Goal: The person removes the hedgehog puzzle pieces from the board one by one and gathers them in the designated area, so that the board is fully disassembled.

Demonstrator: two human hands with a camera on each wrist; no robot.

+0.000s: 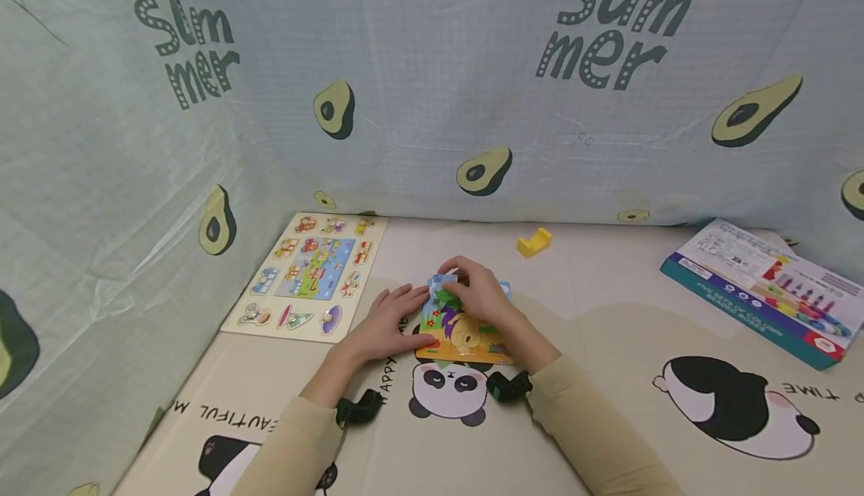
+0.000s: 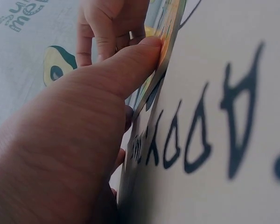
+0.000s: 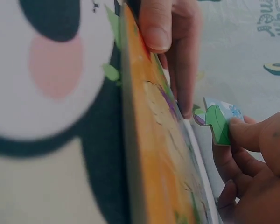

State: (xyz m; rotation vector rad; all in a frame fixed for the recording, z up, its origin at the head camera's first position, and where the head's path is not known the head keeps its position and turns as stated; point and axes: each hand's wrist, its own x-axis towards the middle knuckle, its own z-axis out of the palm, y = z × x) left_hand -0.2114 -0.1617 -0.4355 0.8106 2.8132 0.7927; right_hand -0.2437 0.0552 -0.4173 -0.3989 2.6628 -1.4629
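A colourful jigsaw board (image 1: 496,351) with an orange lower part and a cartoon figure lies on the table in front of me. My left hand (image 1: 388,329) lies along its left side, the thumb pressing on the lower left edge and the fingers stretched beside the board. Over the upper part of the board is my right hand (image 1: 481,295). Between thumb and fingers it pinches a jigsaw piece (image 3: 219,123), green with a pale blue patterned area, held off the board in the right wrist view. My right hand covers part of the board in the head view.
A wooden peg puzzle (image 1: 232,323) with vehicles and toys lies at the back left. Behind the jigsaw sits a small yellow block (image 1: 535,243), curved on top. A flat teal and white box (image 1: 756,286) lies at the right. A hanging avocado-print cloth (image 1: 405,68) bounds the table.
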